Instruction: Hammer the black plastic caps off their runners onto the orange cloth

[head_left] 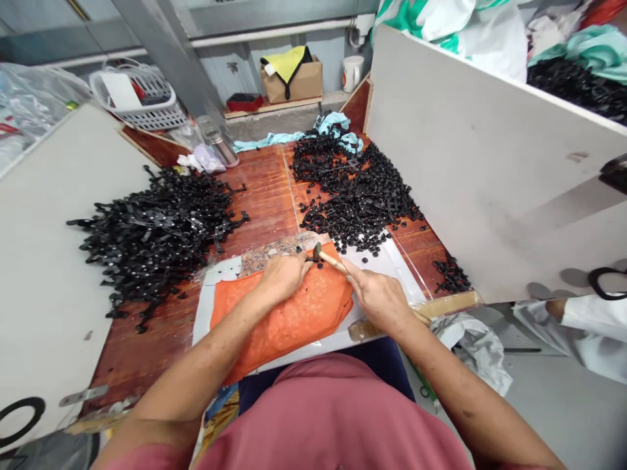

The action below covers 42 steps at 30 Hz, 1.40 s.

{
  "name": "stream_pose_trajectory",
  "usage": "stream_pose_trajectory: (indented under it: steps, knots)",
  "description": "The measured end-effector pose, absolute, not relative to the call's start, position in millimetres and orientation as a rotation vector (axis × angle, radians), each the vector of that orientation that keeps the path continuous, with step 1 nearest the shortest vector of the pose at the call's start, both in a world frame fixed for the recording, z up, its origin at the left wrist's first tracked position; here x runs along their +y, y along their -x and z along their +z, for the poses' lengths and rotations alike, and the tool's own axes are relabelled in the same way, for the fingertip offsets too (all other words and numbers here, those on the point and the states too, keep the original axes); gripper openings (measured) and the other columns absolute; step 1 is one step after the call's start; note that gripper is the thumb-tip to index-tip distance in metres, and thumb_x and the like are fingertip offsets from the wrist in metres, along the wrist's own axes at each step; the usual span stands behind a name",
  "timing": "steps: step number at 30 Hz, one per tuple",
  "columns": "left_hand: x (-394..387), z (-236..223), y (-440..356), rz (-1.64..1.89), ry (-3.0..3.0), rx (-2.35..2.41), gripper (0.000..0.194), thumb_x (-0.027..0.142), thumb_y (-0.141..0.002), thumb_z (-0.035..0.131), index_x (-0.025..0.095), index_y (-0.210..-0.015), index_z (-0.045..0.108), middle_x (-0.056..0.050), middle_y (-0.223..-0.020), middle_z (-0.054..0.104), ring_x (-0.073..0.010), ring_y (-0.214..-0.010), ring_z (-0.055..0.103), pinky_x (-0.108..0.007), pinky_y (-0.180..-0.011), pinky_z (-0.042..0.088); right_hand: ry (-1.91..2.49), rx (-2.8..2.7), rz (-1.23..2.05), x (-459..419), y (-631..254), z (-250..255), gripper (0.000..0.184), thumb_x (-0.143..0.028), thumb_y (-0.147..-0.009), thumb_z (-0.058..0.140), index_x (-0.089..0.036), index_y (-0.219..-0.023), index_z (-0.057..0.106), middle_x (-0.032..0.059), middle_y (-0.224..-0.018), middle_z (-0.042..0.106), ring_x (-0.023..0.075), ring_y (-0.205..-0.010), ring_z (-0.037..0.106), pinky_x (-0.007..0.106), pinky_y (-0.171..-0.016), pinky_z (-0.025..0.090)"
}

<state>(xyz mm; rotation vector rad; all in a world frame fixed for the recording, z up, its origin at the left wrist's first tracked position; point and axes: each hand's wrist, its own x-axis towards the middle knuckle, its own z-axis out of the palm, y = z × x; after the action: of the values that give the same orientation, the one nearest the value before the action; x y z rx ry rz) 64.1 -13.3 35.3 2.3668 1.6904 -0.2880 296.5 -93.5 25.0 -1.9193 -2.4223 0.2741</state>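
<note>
My right hand (379,294) is wrapped round the pale wooden handle of a small hammer (332,261). Its dark head lies over the orange cloth (284,320), close to my left fingertips. My left hand (285,277) rests on the cloth, fingers pinched on a small black part that my fingers mostly cover. Under the cloth's far edge shows a speckled stone slab (264,253), and a white sheet (399,261) lies beneath. A few loose black round pieces sit near the hammer head. Beyond my right hand spreads a pile of small black parts (357,189).
Left on the wooden table stands a heap of black strap-like parts (157,228). Grey partition boards rise at the left (63,248) and right (480,156). At the back are a flask (218,140), a cardboard box (294,81), a mug (352,73) and a basket (142,98).
</note>
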Motion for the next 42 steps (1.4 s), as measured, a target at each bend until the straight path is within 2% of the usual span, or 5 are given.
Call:
stream_pose_trajectory:
  steps: [15,22,29,36,42]
  knots:
    - [11.1,64.4,-6.4,-0.081,-2.939,0.673,0.032,0.012,-0.098,0.051,0.031,-0.112,0.073,-0.004,-0.152,0.058,-0.0244,-0.149,0.044,-0.052,-0.129,0.021,1.809,-2.274,0.341,-94.1,-309.1,26.8,0.050,-0.035,-0.109,0.042,-0.036,-0.160,0.045,0.0042,-0.106,0.081,0.0215,-0.087,0.076,0.029,-0.078,0.055]
    - [-16.7,54.7,-9.8,-0.072,-2.614,1.552,0.048,0.046,-0.103,0.049,0.022,-0.145,0.055,-0.009,-0.093,0.078,-0.0268,-0.093,0.074,-0.036,-0.094,0.052,1.748,-1.828,0.635,-126.5,-337.0,18.8,0.048,-0.035,-0.107,0.043,-0.033,-0.154,0.054,0.0026,-0.139,0.069,0.0260,-0.118,0.072,0.039,-0.102,0.057]
    - [-18.0,20.7,-40.7,0.354,-2.177,1.388,0.045,0.045,-0.108,0.031,0.029,-0.133,0.065,-0.004,-0.117,0.078,-0.0211,-0.103,0.073,-0.028,-0.090,0.051,1.860,-1.801,0.683,-150.8,-347.1,-10.5,0.046,-0.033,-0.107,0.045,-0.035,-0.151,0.057,0.0019,-0.139,0.069,0.0264,-0.119,0.072,0.040,-0.098,0.059]
    - [-20.5,22.7,-44.5,0.000,-2.216,1.484,0.051,0.037,-0.106,0.034,0.032,-0.155,0.045,0.003,-0.059,0.065,-0.0213,-0.067,0.071,-0.029,-0.075,0.048,1.927,-1.845,0.672,-151.1,-345.0,-16.7,0.046,-0.034,-0.108,0.043,-0.037,-0.151,0.057,0.0022,-0.129,0.075,0.0281,-0.117,0.073,0.043,-0.099,0.059]
    - [-23.0,27.7,-46.4,0.016,-2.192,1.591,0.033,0.035,-0.106,0.034,0.026,-0.129,0.056,-0.005,-0.087,0.074,-0.0233,-0.083,0.072,-0.030,-0.074,0.047,1.932,-1.879,0.627,-150.3,-344.5,-19.5,0.045,-0.034,-0.108,0.044,-0.038,-0.150,0.057,0.0018,-0.130,0.075,0.0278,-0.111,0.075,0.041,-0.094,0.061]
